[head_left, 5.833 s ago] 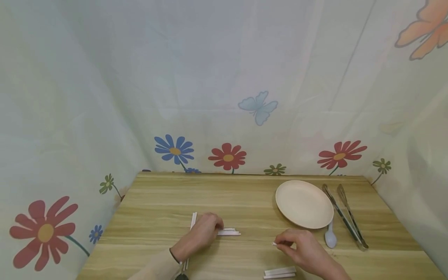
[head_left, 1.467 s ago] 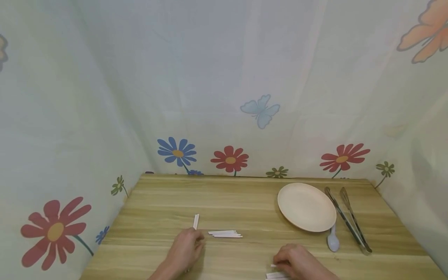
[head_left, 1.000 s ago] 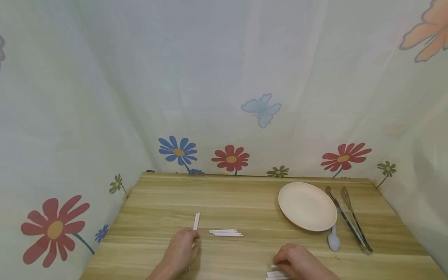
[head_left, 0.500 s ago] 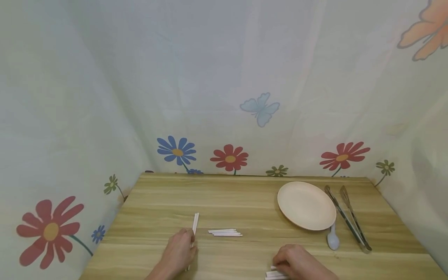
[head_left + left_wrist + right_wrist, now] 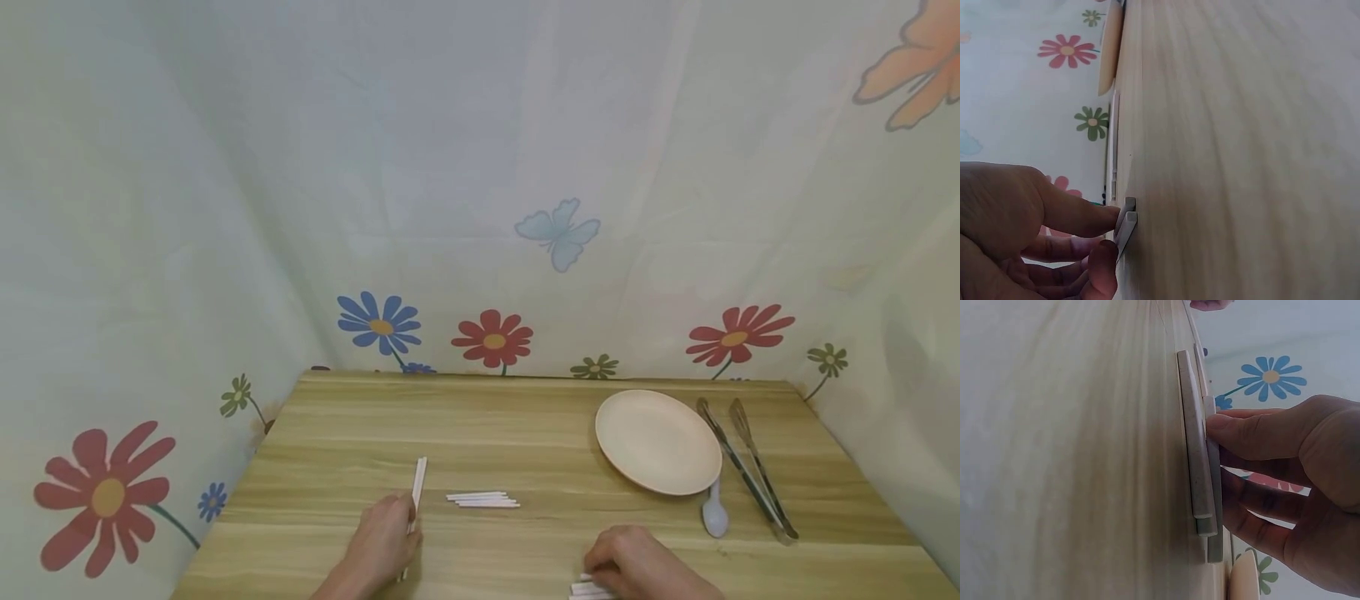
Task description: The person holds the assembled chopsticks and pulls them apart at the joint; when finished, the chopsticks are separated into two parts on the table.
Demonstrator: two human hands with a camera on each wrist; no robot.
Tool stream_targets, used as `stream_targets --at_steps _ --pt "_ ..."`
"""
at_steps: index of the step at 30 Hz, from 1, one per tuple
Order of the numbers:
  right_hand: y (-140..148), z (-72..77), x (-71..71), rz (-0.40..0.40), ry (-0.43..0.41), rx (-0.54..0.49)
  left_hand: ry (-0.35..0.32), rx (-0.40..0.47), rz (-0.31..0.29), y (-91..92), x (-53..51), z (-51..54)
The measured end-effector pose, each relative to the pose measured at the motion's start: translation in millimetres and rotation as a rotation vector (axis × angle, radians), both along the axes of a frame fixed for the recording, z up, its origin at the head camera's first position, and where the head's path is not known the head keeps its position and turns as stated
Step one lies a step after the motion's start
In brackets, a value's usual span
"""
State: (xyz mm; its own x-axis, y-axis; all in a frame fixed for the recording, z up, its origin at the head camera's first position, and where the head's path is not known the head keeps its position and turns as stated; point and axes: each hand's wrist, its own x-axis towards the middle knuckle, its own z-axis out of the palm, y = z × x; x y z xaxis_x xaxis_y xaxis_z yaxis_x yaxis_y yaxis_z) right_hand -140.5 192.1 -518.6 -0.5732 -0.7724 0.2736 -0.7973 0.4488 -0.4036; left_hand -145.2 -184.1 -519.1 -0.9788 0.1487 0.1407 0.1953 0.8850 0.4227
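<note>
At left on the wooden table, my left hand pinches a pair of long thin white sticks pointing away from me. In the left wrist view their squared ends lie between thumb and index finger. My right hand is low at the front, over a small group of white sticks. The right wrist view has thumb and fingers pinching the outer stick, beside other sticks lying lengthwise. Between the hands, several white sticks form a sideways bundle, touched by neither hand.
A cream plate stands at the back right. Beside it lie a pale grey spoon, its handle partly under the rim, and metal tongs. A flower-printed curtain hangs along the table's back and sides.
Since the oldest frame, my left hand has gone from the middle bundle to the left pair. My right hand has come down, with a stick, onto the front group. Both are nearly still lately.
</note>
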Motion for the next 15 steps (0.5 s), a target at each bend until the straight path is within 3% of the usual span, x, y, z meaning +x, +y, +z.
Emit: stream_targets --at_steps 10,15 --pt "1.4 0.1 -0.5 -0.013 -0.070 0.025 -0.055 0.052 -0.006 -1.1 1.2 0.2" --pt "2.0 1.3 -0.5 -0.018 -0.106 0.021 -0.046 0.053 -0.015 -1.8 1.6 1.8"
